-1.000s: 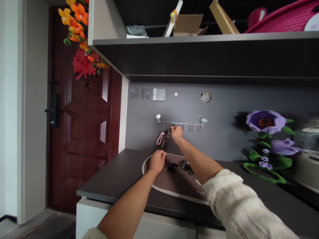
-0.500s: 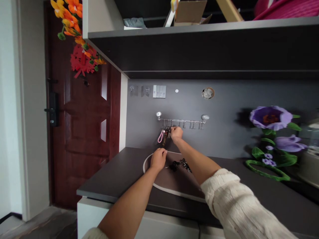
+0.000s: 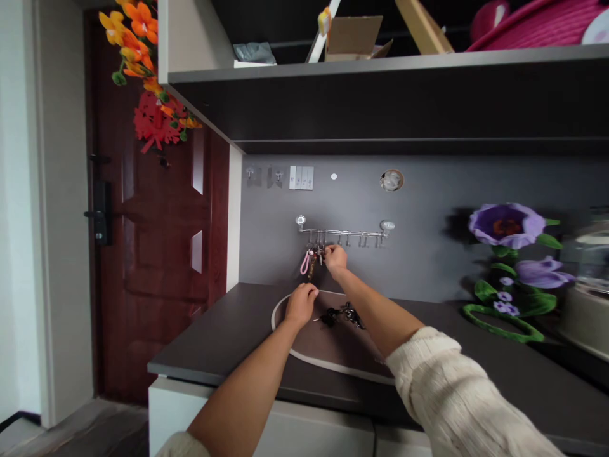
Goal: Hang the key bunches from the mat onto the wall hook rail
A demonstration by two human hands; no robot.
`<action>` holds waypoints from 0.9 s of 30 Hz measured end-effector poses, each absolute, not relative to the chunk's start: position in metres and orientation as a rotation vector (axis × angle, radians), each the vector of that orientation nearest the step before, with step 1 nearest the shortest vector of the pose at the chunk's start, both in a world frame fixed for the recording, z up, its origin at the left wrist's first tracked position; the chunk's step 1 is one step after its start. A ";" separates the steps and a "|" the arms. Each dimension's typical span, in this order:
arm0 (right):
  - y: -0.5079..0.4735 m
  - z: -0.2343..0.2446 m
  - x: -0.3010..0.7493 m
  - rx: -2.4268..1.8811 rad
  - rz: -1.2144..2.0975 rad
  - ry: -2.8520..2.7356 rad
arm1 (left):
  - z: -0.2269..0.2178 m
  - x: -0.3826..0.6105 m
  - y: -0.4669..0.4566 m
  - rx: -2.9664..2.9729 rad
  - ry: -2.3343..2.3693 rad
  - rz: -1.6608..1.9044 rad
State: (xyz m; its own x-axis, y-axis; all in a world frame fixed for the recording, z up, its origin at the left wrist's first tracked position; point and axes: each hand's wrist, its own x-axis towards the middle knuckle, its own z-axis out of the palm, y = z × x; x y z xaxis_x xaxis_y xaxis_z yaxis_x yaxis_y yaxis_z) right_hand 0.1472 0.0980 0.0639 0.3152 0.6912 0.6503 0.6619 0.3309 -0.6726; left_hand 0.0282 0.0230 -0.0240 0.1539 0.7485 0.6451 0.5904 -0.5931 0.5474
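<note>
Head view — right hand (image 3: 335, 260) has barely shifted, fingers curled at keys (image 3: 320, 254) on a steel hook rail (image 3: 354, 233), grip unclear; left hand (image 3: 301, 304) rests curled on a brown mat (image 3: 333, 349) beside a black key bunch (image 3: 340, 315).

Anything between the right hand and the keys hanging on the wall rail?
Nothing visible. The right hand is right beside the key bunch with the pink strap, which hangs from the hooks of the steel rail. No other object sits between them.
</note>
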 end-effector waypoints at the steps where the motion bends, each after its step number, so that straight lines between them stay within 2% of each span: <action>1: 0.095 0.064 0.148 -1.355 0.036 -1.357 | -0.024 0.028 0.022 2.258 1.310 1.423; 13: 0.042 0.063 0.163 -1.237 0.232 -1.316 | -0.026 0.021 0.008 2.422 1.213 1.337; 20: -0.009 0.027 0.173 -1.229 0.362 -1.401 | -0.024 0.017 0.001 2.514 1.166 1.217; 27: -0.040 -0.012 0.185 -1.358 0.172 -1.654 | -0.023 0.019 -0.001 2.668 1.153 1.038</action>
